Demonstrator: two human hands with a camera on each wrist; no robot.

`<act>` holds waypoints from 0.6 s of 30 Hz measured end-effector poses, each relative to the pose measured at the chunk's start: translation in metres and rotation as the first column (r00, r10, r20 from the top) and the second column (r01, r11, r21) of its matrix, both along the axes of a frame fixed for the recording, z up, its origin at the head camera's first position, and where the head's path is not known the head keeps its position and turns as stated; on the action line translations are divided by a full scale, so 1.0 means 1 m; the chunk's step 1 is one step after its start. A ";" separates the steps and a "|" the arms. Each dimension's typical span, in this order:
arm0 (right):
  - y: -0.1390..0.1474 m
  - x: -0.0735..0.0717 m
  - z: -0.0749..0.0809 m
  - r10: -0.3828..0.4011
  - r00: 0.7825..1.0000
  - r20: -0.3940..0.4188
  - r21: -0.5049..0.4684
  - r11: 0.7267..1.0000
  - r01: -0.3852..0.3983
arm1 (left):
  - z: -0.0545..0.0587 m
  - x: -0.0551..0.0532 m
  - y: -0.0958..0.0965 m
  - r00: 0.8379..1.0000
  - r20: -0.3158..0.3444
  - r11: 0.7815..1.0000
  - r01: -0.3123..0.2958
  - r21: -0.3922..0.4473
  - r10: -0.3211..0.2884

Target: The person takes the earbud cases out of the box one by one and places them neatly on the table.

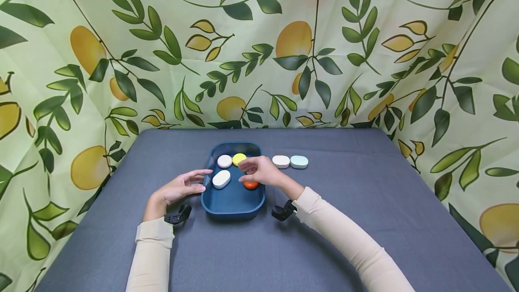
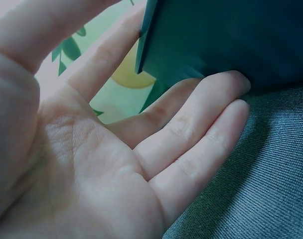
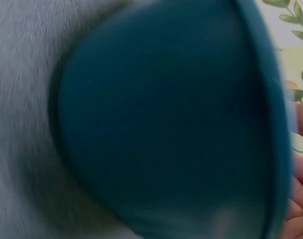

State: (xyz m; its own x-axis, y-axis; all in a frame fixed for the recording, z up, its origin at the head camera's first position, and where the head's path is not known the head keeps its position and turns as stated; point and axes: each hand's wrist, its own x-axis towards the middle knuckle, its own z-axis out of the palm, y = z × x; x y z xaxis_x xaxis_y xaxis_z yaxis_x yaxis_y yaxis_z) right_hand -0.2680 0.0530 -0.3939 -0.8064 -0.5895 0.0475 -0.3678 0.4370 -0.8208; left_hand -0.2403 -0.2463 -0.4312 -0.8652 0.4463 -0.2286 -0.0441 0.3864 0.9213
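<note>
A dark blue tray (image 1: 237,199) with rounded corners stands on the table. Inside lie a round pale piece (image 1: 225,161), a yellow piece (image 1: 239,159), a thick white oval bar (image 1: 221,179) that looks like soap, and an orange piece (image 1: 251,185). My right hand (image 1: 262,171) hovers over the tray's right side, thumb and fingertips apart, partly covering the orange piece and a bit of red beside it. My left hand (image 1: 182,189) is at the tray's left side, its fingers extended against the outer wall (image 2: 216,40). In the right wrist view, the tray's wall (image 3: 166,119) hides most of the right hand.
Right of the tray, a speckled white oval bar (image 1: 281,161) and a pale mint oval bar (image 1: 299,162) lie side by side. A grey cloth (image 1: 344,220) covers the table. Behind hangs a leaf-and-fruit patterned curtain (image 1: 259,57).
</note>
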 end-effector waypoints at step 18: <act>-0.046 0.006 -0.018 -0.085 0.989 0.125 0.078 0.994 0.075 | 0.000 0.000 -0.001 1.000 -0.001 1.000 0.008 0.002 -0.008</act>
State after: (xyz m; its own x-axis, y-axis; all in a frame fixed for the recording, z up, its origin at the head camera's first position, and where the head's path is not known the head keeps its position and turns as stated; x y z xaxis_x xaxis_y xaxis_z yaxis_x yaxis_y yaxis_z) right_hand -0.2621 0.0073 -0.4122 -0.8479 -0.5208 -0.0994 -0.2234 0.5209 -0.8238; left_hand -0.2405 -0.2471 -0.4309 -0.8617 0.4541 -0.2263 -0.0396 0.3845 0.9223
